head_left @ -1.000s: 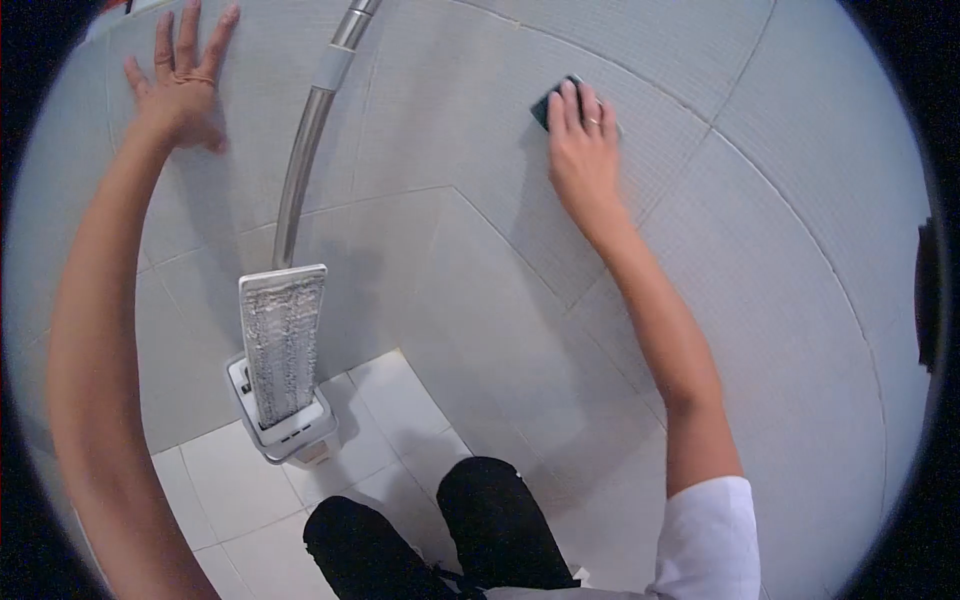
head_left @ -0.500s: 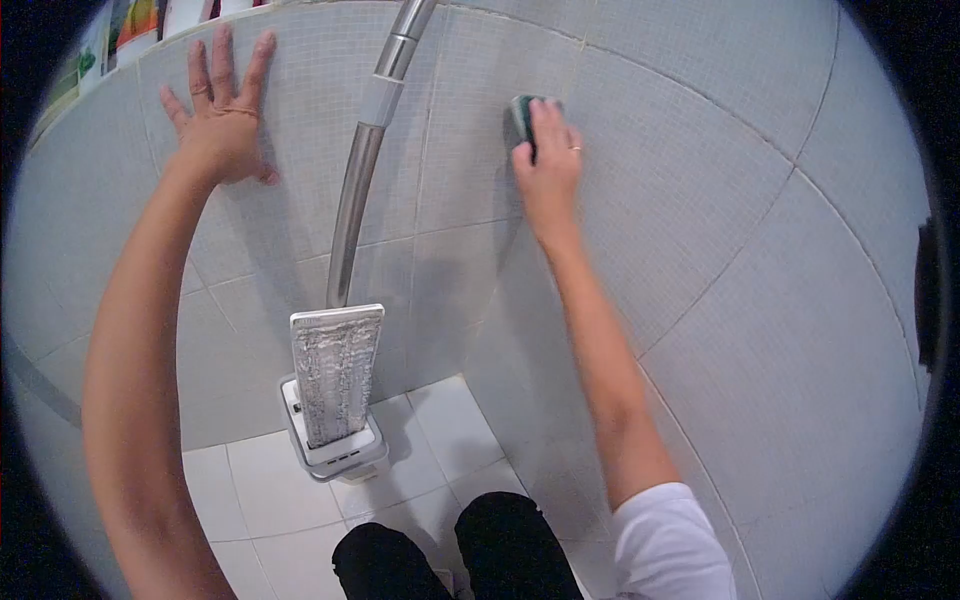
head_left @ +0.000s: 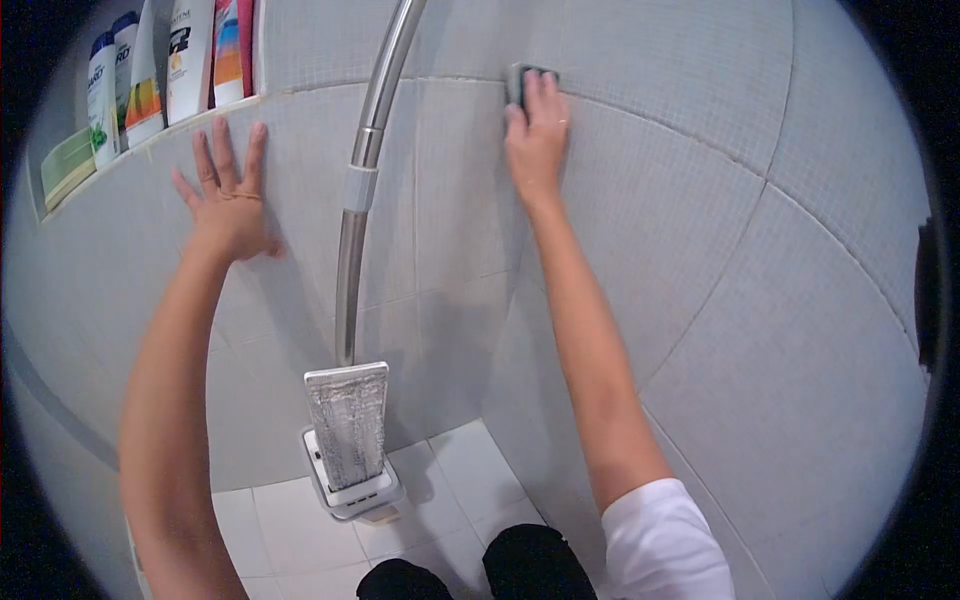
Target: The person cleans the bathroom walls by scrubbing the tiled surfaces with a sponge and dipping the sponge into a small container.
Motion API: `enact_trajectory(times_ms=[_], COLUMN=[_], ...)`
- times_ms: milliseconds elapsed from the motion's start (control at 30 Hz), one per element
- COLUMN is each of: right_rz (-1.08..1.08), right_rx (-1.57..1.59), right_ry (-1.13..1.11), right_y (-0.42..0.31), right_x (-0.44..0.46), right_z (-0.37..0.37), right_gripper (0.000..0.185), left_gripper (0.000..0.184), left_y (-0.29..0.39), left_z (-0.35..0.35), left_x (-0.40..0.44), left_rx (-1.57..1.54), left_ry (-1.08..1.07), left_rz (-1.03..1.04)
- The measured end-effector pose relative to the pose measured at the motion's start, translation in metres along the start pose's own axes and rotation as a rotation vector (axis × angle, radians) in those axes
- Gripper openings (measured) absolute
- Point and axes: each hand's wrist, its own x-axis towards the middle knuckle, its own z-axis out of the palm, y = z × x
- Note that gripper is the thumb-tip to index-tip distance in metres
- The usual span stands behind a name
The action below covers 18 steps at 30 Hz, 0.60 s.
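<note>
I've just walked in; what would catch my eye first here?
Probably the flat mop, its grey head upright in a bucket on the floor, left of center. Then the two bare hands: the left hand spread on the tiled wall, the right hand pressing a scrubbing sponge higher up. Toiletry bottles line a niche at upper left.

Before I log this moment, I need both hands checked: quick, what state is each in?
Left hand: open, spread against the grey tiled wall, holding nothing.
Right hand: closed on a dark rectangular scrubbing pad.
</note>
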Motion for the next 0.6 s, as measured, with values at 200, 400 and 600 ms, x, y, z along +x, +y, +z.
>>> enact_trajectory(times_ms=[200, 400, 600], right_rz=[-0.182, 0.053, 0.012], right_rx=[0.052, 0.150, -0.083], right_ry=[-0.462, -0.079, -0.019], right_y=[-0.026, -0.012, -0.008], right_x=[-0.161, 0.008, 0.014], right_z=[-0.029, -0.012, 0.033], right_gripper=[0.048, 0.050, 0.053], left_gripper=[0.153, 0.153, 0.150], left_y=[0.009, 0.006, 0.011], left_z=[-0.017, -0.016, -0.026], left_x=[-0.005, -0.004, -0.004], left_rx=[0.018, 0.031, 0.055], left_ry=[-0.120, -0.109, -0.189], left_rz=[-0.060, -0.042, -0.073])
